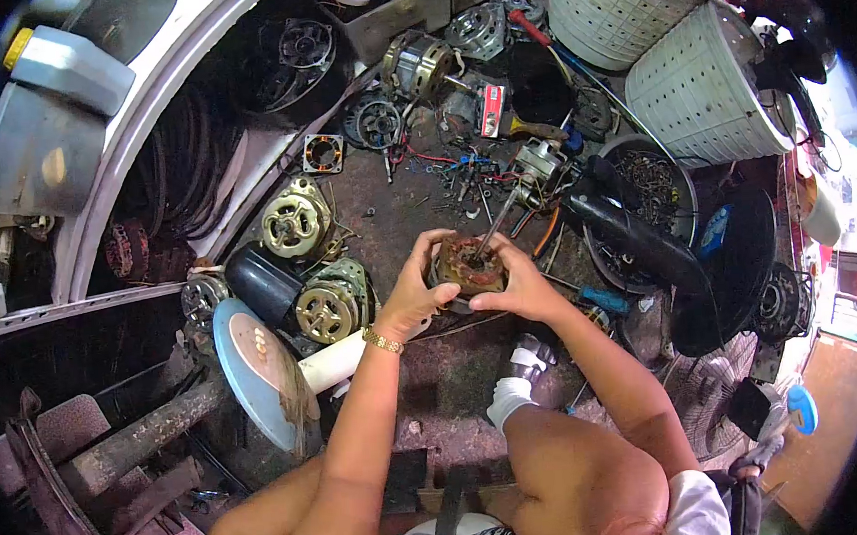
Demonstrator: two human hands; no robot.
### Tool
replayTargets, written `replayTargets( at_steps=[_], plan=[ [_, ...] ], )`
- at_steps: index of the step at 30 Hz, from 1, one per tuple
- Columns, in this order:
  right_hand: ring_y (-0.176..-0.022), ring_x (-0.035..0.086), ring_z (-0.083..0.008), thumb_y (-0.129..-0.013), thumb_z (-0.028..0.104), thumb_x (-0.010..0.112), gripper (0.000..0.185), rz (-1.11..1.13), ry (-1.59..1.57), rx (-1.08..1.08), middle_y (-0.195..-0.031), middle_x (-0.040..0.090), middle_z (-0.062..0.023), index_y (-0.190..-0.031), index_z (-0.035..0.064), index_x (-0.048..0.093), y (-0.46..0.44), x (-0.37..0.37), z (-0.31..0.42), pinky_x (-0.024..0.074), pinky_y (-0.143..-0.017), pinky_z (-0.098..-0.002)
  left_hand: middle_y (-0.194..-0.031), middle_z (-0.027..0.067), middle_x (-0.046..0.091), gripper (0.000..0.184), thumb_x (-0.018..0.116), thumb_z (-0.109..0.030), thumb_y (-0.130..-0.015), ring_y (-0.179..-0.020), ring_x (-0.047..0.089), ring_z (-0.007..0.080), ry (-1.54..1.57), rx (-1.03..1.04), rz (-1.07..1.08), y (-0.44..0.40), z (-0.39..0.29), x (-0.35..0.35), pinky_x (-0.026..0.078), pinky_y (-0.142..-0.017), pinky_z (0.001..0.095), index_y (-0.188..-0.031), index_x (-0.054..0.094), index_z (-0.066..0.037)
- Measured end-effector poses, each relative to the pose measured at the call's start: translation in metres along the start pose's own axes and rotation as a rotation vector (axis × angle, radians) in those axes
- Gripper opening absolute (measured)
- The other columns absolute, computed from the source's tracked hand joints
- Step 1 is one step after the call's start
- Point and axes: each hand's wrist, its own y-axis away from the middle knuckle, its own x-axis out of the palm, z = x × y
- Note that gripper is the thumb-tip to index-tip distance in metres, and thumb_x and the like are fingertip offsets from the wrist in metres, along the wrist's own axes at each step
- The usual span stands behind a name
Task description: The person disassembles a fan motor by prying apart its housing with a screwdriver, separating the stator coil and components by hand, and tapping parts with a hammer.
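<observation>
Between my two hands is an electric motor core point(472, 267) with reddish-brown windings. A slim metal shaft point(498, 221) slants up out of its middle toward the upper right. My left hand point(417, 296), with a gold band at the wrist, is wrapped round the left side, its thumb at the front. On the opposite side my right hand point(526, 288) grips the core, thumb also in front. The underside of the core is hidden. Left of my left hand lies a motor housing with a gold-coloured end cover point(326, 312).
Another gold motor cover point(295, 220) and a black cylinder point(264, 282) lie at left. A blue-and-white disc point(254, 374) stands nearer. Beyond the hands are small loose parts and a red-and-white box point(492, 111). At right are a basin of screws point(683, 190) and perforated white drums point(699, 89).
</observation>
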Motion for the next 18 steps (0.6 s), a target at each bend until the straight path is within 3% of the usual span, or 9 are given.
replayTargets(
  at_steps=[3,6,7,9,11,13,15,17,18],
  plan=[
    [-0.102,0.051,-0.0216,-0.062,0.027,0.081,0.066,-0.084,-0.075,-0.038,-0.105,0.051,-0.0101,-0.113,-0.0015,0.051,0.004,0.008,-0.012,0.0393,-0.093,-0.0327,-0.122,0.009,0.053,0.094,0.086,-0.034,-0.055,-0.113,0.05,0.0173,-0.011,-0.025,0.013,0.001,0.002,0.0,0.036,-0.1,0.0312,-0.129,0.037,-0.004],
    [-0.101,0.053,-0.0216,-0.062,0.025,0.08,0.066,-0.15,-0.345,0.092,-0.103,0.052,-0.01,-0.114,-0.0026,0.05,0.005,0.01,-0.018,0.0411,-0.092,-0.0335,-0.117,0.0112,0.056,0.09,0.088,-0.028,-0.051,-0.111,0.052,0.0195,-0.369,-0.045,0.001,0.0,-0.001,0.002,0.038,-0.098,0.0324,-0.125,0.042,-0.003],
    [-0.101,0.053,-0.0216,-0.062,0.025,0.08,0.066,-0.148,-0.343,0.087,-0.103,0.052,-0.01,-0.114,-0.0026,0.05,0.005,0.007,-0.018,0.0411,-0.092,-0.0335,-0.117,0.0112,0.056,0.09,0.088,-0.028,-0.051,-0.111,0.052,0.0195,-0.371,-0.039,-0.002,-0.002,-0.001,-0.001,0.038,-0.098,0.0324,-0.125,0.042,-0.003],
    [-0.105,0.053,-0.0231,-0.062,0.024,0.08,0.068,-0.114,-0.016,-0.029,-0.107,0.053,-0.0109,-0.116,-0.0035,0.05,0.008,0.005,-0.019,0.0409,-0.093,-0.0346,-0.113,0.0116,0.058,0.086,0.087,-0.029,-0.052,-0.109,0.054,0.0198,-0.383,-0.032,0.089,-0.003,0.002,-0.003,0.039,-0.097,0.0326,-0.122,0.045,-0.002],
    [-0.107,0.053,-0.0249,-0.062,0.025,0.079,0.067,-0.142,-0.017,-0.043,-0.111,0.053,-0.0114,-0.116,-0.004,0.051,0.011,0.012,-0.024,0.0406,-0.095,-0.0358,-0.114,0.0091,0.057,0.085,0.087,-0.027,-0.053,-0.11,0.052,0.0178,-0.351,-0.027,0.059,-0.001,0.011,-0.003,0.037,-0.098,0.0314,-0.123,0.045,-0.003],
    [-0.109,0.052,-0.0251,-0.064,0.026,0.077,0.065,-0.328,-0.132,-0.022,-0.114,0.052,-0.0119,-0.116,-0.0043,0.052,0.014,0.019,-0.026,0.0394,-0.096,-0.0355,-0.116,0.0067,0.055,0.084,0.086,-0.025,-0.055,-0.111,0.049,0.0158,-0.325,-0.02,0.033,0.001,0.013,0.005,0.036,-0.099,0.0302,-0.124,0.044,-0.003],
    [-0.111,0.051,-0.0249,-0.065,0.026,0.076,0.066,-0.233,-0.185,0.021,-0.116,0.051,-0.0126,-0.117,-0.0046,0.051,0.012,0.009,-0.028,0.0386,-0.097,-0.0352,-0.111,0.012,0.06,0.081,0.085,-0.032,-0.055,-0.104,0.056,0.0215,-0.349,0.085,-0.108,0.004,0.015,0.014,0.041,-0.093,0.033,-0.12,0.048,-0.002],
    [-0.113,0.05,-0.0248,-0.065,0.027,0.074,0.066,-0.137,-0.235,0.067,-0.119,0.051,-0.0132,-0.118,-0.0049,0.05,0.017,0.001,-0.028,0.0378,-0.098,-0.0349,-0.11,0.0139,0.06,0.08,0.082,-0.033,-0.057,-0.107,0.055,0.0233,-0.245,0.065,-0.053,0.006,0.016,0.007,0.04,-0.094,0.0357,-0.122,0.047,-0.002],
    [-0.114,0.049,-0.0243,-0.065,0.027,0.074,0.066,-0.139,-0.279,0.13,-0.122,0.049,-0.0139,-0.119,-0.0049,0.05,0.02,-0.002,-0.028,0.0373,-0.099,-0.0345,-0.11,0.0143,0.06,0.081,0.081,-0.035,-0.058,-0.109,0.053,0.0241,-0.383,0.023,0.017,0.006,0.018,-0.003,0.039,-0.096,0.037,-0.124,0.047,-0.002]
  ],
)
